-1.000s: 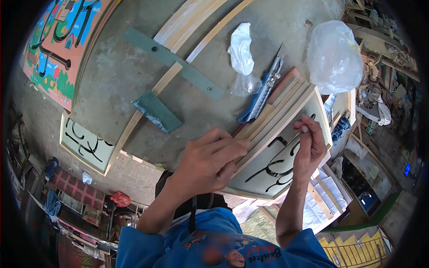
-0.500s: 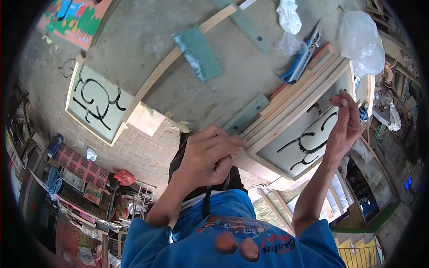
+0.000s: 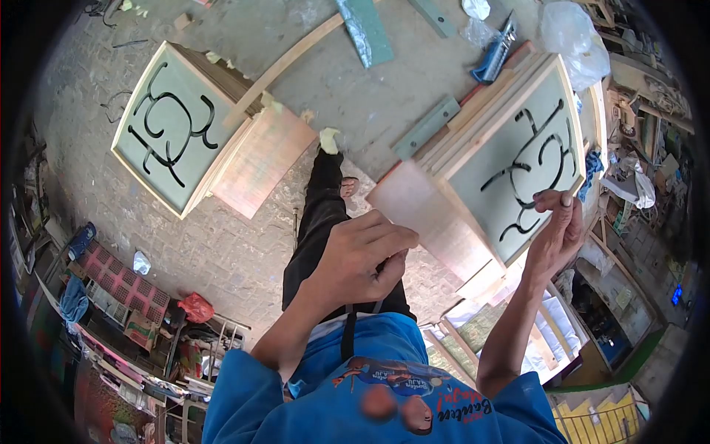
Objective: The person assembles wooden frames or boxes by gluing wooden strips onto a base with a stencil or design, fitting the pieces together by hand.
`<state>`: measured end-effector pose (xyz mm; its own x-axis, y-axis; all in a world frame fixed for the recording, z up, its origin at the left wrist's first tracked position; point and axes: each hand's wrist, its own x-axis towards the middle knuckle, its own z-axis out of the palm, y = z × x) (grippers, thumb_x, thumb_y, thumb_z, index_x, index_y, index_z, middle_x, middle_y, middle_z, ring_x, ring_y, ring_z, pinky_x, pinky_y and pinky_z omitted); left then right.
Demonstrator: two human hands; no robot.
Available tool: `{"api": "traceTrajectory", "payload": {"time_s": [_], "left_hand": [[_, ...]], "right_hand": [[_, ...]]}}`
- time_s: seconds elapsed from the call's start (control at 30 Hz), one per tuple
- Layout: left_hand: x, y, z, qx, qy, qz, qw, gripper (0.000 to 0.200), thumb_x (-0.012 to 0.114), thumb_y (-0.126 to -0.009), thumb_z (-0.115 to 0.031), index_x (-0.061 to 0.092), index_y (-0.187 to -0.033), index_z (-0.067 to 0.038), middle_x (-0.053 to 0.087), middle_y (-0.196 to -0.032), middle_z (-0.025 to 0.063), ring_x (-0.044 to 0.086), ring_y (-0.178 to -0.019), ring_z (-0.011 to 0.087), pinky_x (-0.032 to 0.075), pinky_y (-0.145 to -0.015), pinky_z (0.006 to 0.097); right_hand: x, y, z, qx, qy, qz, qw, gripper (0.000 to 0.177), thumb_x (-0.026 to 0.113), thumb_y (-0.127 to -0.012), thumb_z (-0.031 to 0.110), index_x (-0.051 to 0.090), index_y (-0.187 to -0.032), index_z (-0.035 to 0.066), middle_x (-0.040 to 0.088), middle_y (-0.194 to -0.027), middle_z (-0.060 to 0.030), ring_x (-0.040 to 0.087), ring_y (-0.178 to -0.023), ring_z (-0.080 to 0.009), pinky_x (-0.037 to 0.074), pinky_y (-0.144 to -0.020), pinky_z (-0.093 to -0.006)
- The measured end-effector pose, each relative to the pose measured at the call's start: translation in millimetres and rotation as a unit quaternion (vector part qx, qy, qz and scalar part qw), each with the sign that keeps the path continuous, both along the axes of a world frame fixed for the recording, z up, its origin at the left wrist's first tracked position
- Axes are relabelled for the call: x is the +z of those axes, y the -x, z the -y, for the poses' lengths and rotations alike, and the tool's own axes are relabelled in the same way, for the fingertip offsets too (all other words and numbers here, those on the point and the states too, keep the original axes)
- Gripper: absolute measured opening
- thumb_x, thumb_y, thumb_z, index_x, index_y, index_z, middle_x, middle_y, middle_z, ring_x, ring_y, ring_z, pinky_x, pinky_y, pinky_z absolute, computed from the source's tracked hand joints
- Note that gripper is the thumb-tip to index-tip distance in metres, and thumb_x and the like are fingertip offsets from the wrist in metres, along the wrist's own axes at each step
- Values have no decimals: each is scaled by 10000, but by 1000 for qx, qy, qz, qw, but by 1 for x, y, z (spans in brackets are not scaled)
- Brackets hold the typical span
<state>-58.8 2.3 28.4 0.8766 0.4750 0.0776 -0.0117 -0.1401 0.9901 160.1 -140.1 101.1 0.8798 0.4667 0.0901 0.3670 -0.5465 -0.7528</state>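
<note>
Pinched thumb and forefinger of the right hand (image 3: 555, 226) tight together, tips up against the near edge of a framed panel (image 3: 518, 148). Could not tell whether anything small sat inside that pinch. Had the panel lying directly beyond the grip, pale green face up with black brush lettering inside a light wooden frame, probably so its edge could be worked at close range.

Curled the left hand (image 3: 362, 259) into a closed grip, fingers folded onto the thumb, in the air to the left of the right hand and just short of the panel's pinkish side wall. Showed nothing inside it; perhaps cupped that way to store small pieces.

Under the panel and beyond both hands, a grey concrete bench (image 3: 355, 96). Just past the panel's far left edge, a flat green strip (image 3: 425, 126). Farther out, a blue hand tool (image 3: 494, 55), likely parked within reach. Beside that, a translucent plastic bag (image 3: 577, 37), bunched up, contents impossible to make out.

Well to the left of the grip, a second framed panel (image 3: 166, 122) with similar lettering, a long wooden slat (image 3: 288, 63) next to it, and a green foil-wrapped piece (image 3: 366, 29) at the far edge.
</note>
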Motion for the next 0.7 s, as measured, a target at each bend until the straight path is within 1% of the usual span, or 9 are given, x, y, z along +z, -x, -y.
{"api": "traceTrajectory", "payload": {"time_s": [0.13, 0.23, 0.3, 0.33, 0.37, 0.4, 0.47, 0.53, 0.7], "left_hand": [[3, 13, 16, 7, -25, -9, 1000, 273, 621, -691, 67, 674, -941, -27, 700, -884, 93, 613, -726, 257, 500, -647, 320], [-5, 7, 22, 75, -54, 5, 996, 287, 624, -740, 65, 667, -1010, -21, 692, -940, 100, 618, -777, 246, 492, -664, 311], [-8, -2, 22, 137, 2, 11, 990, 335, 619, -783, 62, 638, -1107, -19, 686, -1022, 100, 621, -835, 220, 488, -693, 298], [-15, -7, 24, 148, 11, 20, 989, 449, 610, -793, 71, 583, -1230, -29, 681, -1082, 95, 619, -857, 198, 487, -708, 295], [-20, -11, 27, 149, 13, 22, 988, 449, 610, -793, 71, 583, -1230, -29, 681, -1082, 95, 619, -857, 198, 487, -708, 295], [-22, -17, 29, 174, 8, 36, 984, 498, 608, -793, 74, 550, -1276, -30, 677, -1101, 97, 618, -860, 197, 487, -719, 296], [-30, -28, 32, 198, 0, 53, 979, 617, 610, -790, 70, 456, -1379, -25, 664, -1151, 105, 607, -900, 203, 483, -756, 304], [-38, -35, 36, 218, -4, 55, 974, 629, 614, -787, 65, 444, -1387, -21, 663, -1156, 102, 595, -923, 207, 482, -764, 312], [-47, -39, 38, 258, -50, 46, 964, 656, 623, -783, 44, 423, -1404, -26, 669, -1156, 85, 559, -963, 224, 478, -778, 331]], "right_hand": [[10, 36, 33, -21, 27, -24, 999, 322, 511, -1025, 226, 581, -791, 16, 600, -759, -50, 538, -744, -122, 422, -735, -264], [8, 60, 49, -1, 49, -41, 998, 224, 553, -998, 161, 595, -846, 3, 623, -851, -53, 559, -818, -132, 431, -792, -264], [3, 68, 54, 0, 64, -45, 997, 147, 584, -967, 125, 619, -911, -6, 645, -902, -75, 586, -864, -149, 442, -825, -274], [3, 74, 47, 21, 95, -27, 995, 120, 588, -951, 106, 627, -939, -7, 652, -924, -88, 597, -882, -159, 445, -832, -279], [2, 78, 43, 41, 129, -11, 991, 108, 592, -935, 86, 636, -966, -7, 660, -947, -101, 607, -900, -168, 449, -839, -283], [-2, 78, 43, 65, 150, 3, 986, 137, 594, -911, 76, 639, -1013, -4, 665, -987, -122, 628, -931, -215, 464, -855, -321], [-8, 79, 41, 78, 170, 27, 982, 154, 598, -909, 88, 637, -1029, 0, 665, -1006, -129, 628, -956, -245, 464, -871, -341], [-10, 79, 39, 98, 212, 53, 971, 225, 611, -904, 123, 625, -1100, 13, 657, -1073, -151, 614, -1033, -315, 454, -920, -394], [-18, 81, 36, 100, 254, 68, 960, 276, 618, -900, 131, 611, -1150, 13, 638, -1115, -160, 596, -1072, -325, 447, -945, -413]]}}
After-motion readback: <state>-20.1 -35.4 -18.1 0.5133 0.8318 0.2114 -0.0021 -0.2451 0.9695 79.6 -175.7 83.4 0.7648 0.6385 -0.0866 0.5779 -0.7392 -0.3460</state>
